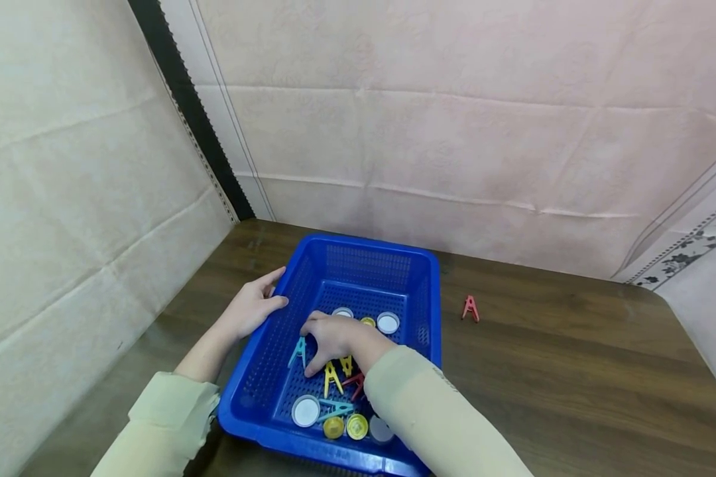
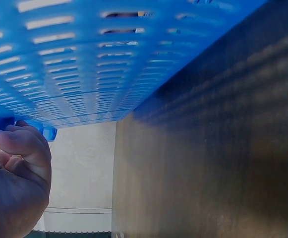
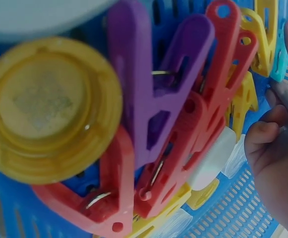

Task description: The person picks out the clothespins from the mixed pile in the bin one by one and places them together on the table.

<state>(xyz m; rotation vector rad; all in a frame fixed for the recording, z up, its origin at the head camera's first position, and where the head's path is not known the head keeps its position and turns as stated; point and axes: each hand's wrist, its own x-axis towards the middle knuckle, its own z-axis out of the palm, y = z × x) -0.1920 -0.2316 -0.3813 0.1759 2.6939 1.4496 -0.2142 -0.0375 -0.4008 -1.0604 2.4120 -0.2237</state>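
One blue basket [image 1: 370, 242] stands on the wooden desk [image 1: 573, 358] in front of the person, within reach of both arms. The left hand [image 1: 252, 310] has its thumb and fingers curled on the basket's left rim, probably because light plastic could slide when its contents are stirred. The right hand [image 1: 334, 336] reaches down inside, thumb and forefinger spread apart near a teal peg [image 1: 301, 345]; nothing shows pinched between them, and whether a fingertip touches that peg cannot be told. The spread seems suited to taking something narrow from a crowded floor. Just beside the thumb lies a yellow peg [image 1: 329, 371]. Nearer the person, a white cap [image 1: 305, 411] lies beside a second teal peg [image 1: 339, 407], its low disc shape likely keeping it steady. The right wrist view shows a purple peg [image 3: 130, 64] crowded among red pegs [image 3: 222, 52] next to a yellow cap [image 3: 42, 104], jumbled as loose things tend to settle. A lone red peg [image 1: 470, 305] lies on the desk, right of the basket and outside its walls, apart from the mix.
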